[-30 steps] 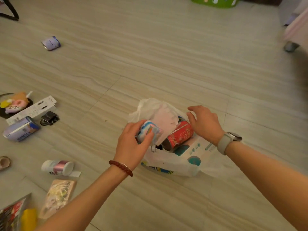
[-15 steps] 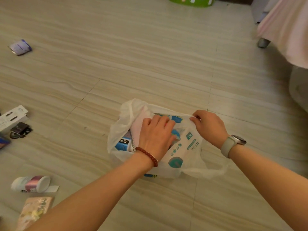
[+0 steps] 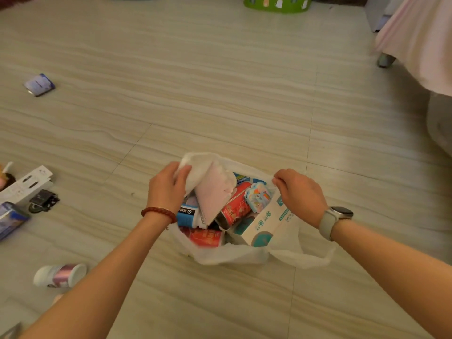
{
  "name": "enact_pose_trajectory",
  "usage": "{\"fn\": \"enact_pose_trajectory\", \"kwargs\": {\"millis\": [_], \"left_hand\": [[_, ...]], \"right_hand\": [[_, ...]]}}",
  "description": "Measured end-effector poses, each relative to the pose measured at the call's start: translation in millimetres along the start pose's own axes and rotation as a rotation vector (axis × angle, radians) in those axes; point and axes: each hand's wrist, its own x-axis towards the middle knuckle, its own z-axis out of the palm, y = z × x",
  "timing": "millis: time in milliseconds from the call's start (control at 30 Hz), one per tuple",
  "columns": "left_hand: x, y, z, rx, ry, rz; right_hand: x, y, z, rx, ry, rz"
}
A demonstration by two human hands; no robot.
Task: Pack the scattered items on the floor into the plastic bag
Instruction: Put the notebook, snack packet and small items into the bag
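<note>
head view: both hands hold the bag's mouth apart

on the floor at left lie a white cup point(image 3: 60, 275) and a long white box point(image 3: 25, 185). left hand point(image 3: 166, 189) grips the plastic bag point(image 3: 230, 255) rim, fingers curled round it. inside the bag: a pink notebook point(image 3: 212, 194), a red can point(image 3: 236, 206), a teal-and-white box point(image 3: 259, 226). right hand point(image 3: 299, 195) pinches the opposite rim.

You see: beige striped tile floor point(image 3: 220, 81) | pink bedspread point(image 3: 420, 40) far right, over metal leg point(image 3: 385, 60) | green bin point(image 3: 277, 3) top | dim warm light
</note>
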Motion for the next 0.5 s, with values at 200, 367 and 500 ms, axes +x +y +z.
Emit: {"fn": "enact_pose_trajectory", "kwargs": {"millis": [200,367,500], "left_hand": [[9,41,-43,-0.168,0.353,0.156],[6,45,-49,-0.170,0.322,0.092],[-4,36,-47,-0.145,0.224,0.003]], "right_hand": [[41,-20,-42,0.308,0.352,0.052],[41,-49,-27,0.212,0.309,0.036],[35,-42,-15,0.050,0.160,0.086]]}}
